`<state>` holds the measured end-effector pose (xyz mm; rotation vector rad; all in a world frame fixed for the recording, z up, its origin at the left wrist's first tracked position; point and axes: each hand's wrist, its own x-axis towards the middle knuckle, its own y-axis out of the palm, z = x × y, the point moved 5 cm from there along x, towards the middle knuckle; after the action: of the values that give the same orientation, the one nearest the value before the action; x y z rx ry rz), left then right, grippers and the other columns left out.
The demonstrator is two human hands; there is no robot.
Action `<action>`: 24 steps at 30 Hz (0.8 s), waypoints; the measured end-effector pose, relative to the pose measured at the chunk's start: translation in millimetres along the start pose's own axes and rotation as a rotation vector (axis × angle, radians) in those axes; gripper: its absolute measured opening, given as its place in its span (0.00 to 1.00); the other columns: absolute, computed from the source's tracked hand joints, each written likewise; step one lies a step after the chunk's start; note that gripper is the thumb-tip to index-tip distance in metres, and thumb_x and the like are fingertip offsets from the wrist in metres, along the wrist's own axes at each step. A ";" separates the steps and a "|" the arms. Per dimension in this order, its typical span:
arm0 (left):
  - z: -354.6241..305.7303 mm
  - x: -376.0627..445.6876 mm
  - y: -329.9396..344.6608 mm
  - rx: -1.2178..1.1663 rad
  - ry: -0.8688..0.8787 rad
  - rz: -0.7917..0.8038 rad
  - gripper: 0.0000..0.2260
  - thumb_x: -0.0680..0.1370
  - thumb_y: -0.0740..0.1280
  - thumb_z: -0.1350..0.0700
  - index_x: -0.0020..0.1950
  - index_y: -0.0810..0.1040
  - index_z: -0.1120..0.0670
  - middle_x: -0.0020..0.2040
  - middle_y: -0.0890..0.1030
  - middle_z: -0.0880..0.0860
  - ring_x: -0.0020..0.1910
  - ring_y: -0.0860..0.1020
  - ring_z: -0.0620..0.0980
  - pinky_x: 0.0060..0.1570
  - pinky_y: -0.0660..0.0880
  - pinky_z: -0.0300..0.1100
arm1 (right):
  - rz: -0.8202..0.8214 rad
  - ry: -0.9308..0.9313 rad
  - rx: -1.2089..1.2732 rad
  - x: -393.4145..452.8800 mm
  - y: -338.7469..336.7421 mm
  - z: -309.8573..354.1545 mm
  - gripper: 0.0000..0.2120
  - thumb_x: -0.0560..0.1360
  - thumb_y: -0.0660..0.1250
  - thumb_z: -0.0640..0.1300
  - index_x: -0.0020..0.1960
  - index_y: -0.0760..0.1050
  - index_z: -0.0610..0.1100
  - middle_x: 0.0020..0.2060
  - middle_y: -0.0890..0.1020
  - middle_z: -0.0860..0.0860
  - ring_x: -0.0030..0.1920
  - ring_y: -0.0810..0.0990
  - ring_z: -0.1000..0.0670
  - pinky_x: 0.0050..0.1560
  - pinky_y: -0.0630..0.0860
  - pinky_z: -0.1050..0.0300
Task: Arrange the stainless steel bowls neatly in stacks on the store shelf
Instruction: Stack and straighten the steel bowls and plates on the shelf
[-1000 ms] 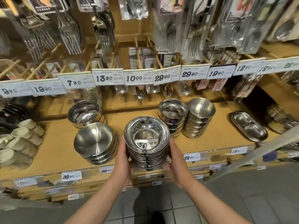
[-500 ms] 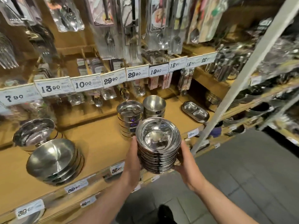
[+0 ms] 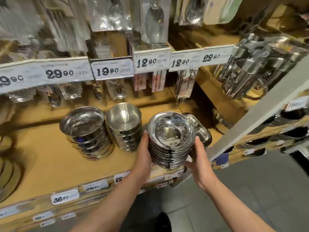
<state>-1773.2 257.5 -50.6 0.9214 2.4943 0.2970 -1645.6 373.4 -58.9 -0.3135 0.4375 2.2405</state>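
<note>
While arms reach forward, left hand (image 3: 143, 153) and right hand (image 3: 199, 160) grip bowl stack (image 3: 170, 139) sides.

You have carried the stack of bowls (image 3: 170, 141) to the right along the shelf (image 3: 50, 158). A second ago it was in front of the gap between the two groups of bowls; now it sits right of the two stacks (image 3: 102, 131) in the middle, just beside the nearer of them and in front of the divided tray (image 3: 200, 129). Your left hand (image 3: 143, 154) and right hand (image 3: 199, 158) have gone along with it. Your view has swung right too, so the big bowls at the left have slipped almost out of sight.
</note>
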 end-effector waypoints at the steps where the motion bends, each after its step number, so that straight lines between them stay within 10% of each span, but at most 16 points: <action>1: 4.2 12.1 3.9 -0.014 0.024 -0.046 0.20 0.75 0.58 0.30 0.56 0.84 0.36 0.56 0.85 0.40 0.61 0.79 0.42 0.68 0.72 0.53 | -0.004 0.013 0.006 14.3 -5.4 0.3 0.31 0.73 0.61 0.71 0.71 0.75 0.57 0.66 0.81 0.59 0.63 0.80 0.55 0.60 0.78 0.48; 15: 30.0 90.2 10.0 -0.195 0.165 -0.140 0.23 0.86 0.53 0.44 0.68 0.78 0.56 0.69 0.78 0.61 0.73 0.72 0.60 0.76 0.63 0.61 | 0.045 0.063 0.114 109.8 -16.0 -15.5 0.19 0.84 0.55 0.54 0.68 0.77 0.50 0.62 0.84 0.51 0.59 0.82 0.49 0.45 0.79 0.59; 24: 15.9 95.4 14.7 -0.141 0.189 -0.176 0.25 0.84 0.53 0.38 0.70 0.78 0.52 0.68 0.80 0.55 0.71 0.75 0.51 0.72 0.69 0.51 | 0.051 0.034 0.016 122.9 -5.7 -6.8 0.19 0.83 0.55 0.53 0.69 0.76 0.56 0.65 0.82 0.52 0.69 0.77 0.47 0.66 0.74 0.45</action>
<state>-1820.9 331.9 -92.3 0.6390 2.6640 0.5153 -1719.1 457.6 -110.8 -0.3359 0.4858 2.2832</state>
